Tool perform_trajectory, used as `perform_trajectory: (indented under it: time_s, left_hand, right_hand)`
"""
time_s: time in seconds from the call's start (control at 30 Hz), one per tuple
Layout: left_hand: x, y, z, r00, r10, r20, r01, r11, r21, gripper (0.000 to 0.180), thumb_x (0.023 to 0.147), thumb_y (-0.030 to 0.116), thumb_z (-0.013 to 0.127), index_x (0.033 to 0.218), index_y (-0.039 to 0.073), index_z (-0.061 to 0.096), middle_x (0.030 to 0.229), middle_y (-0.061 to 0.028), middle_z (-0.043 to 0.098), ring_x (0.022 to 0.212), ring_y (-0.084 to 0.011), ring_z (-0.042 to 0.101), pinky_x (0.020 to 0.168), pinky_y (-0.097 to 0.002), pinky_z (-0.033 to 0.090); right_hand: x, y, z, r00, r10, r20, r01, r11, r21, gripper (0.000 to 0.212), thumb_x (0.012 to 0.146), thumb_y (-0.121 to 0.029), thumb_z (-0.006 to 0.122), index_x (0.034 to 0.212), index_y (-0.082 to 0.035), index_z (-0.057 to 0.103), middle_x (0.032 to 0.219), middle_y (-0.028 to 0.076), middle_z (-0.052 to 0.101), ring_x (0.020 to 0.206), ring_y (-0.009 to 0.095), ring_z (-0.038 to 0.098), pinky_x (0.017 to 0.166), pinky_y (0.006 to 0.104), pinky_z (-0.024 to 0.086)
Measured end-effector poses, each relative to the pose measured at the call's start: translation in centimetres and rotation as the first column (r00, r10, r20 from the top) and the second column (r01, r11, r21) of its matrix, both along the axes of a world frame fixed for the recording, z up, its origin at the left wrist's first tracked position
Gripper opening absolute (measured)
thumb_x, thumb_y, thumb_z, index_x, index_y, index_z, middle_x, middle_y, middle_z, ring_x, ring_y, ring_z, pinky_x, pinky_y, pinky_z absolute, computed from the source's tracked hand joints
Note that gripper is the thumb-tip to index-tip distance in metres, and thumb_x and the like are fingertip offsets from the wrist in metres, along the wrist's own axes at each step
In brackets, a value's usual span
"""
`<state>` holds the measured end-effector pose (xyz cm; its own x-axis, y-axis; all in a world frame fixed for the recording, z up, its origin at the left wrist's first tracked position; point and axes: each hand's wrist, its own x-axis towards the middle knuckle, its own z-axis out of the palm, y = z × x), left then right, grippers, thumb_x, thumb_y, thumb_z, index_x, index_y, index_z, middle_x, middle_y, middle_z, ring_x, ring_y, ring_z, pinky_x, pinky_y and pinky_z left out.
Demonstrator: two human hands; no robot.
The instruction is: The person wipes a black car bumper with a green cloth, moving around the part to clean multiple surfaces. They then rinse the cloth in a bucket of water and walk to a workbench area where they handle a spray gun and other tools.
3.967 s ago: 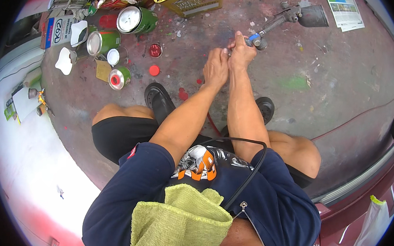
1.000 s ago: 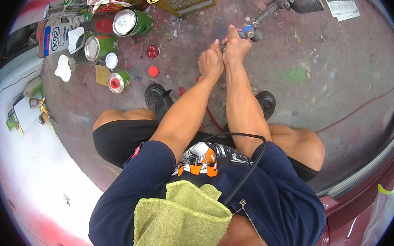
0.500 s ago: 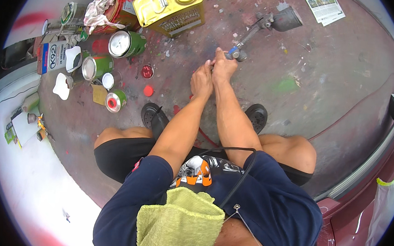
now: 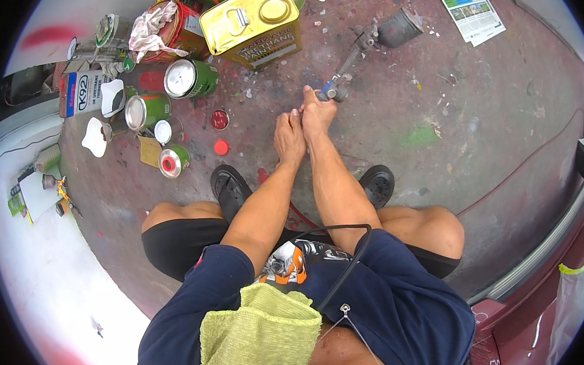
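Right hand (image 4: pixel 318 112) closed around the blue end of the spray gun (image 4: pixel 371 43), left hand (image 4: pixel 289 134) just beside it, fingers curled, its grip hidden, both over the paint-stained floor (image 4: pixel 444 91).

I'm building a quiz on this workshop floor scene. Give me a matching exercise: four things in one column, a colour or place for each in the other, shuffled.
Things:
1. square can
2. spray gun
3. towel
4. leaflet

Descriptions:
A. light green, on the person's chest
B. gold, with a round cap on top
C. lying on the floor at top right
D. grey, its near end at the right hand

Pairs: 1-B, 2-D, 3-A, 4-C
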<state>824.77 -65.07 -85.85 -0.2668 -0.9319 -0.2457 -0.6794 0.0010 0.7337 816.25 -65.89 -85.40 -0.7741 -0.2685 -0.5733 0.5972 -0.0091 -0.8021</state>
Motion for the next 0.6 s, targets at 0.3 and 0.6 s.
perform_trajectory:
  time_s: [0.3,0.6]
  left_hand:
    - [0.3,-2.1,-1.9,0.999,0.049,0.009,-0.049,0.925,0.377,0.059,0.113,0.046,0.042,0.091,-0.003,0.068,0.081,-0.0281,0.07,0.077,-0.0531,0.064,0.072,-0.059,0.047]
    - [0.0,-0.7,-0.5,0.999,-0.001,0.043,-0.002,0.997,0.074,0.065,0.111,0.054,0.04,0.1,-0.001,0.073,0.088,-0.0312,0.071,0.086,-0.0526,0.067,0.076,-0.0575,0.049]
  right_hand:
    - [0.4,-0.1,-0.2,0.998,0.054,-0.021,-0.054,0.999,-0.001,0.021,0.093,-0.01,0.08,0.091,-0.006,0.059,0.068,0.002,0.062,0.052,0.011,0.055,0.048,0.0291,0.045]
    - [-0.1,-0.5,-0.1,0.997,0.052,-0.051,-0.052,0.999,-0.002,0.022,0.094,-0.012,0.079,0.094,-0.004,0.058,0.068,0.002,0.062,0.052,0.011,0.054,0.049,0.0291,0.045]
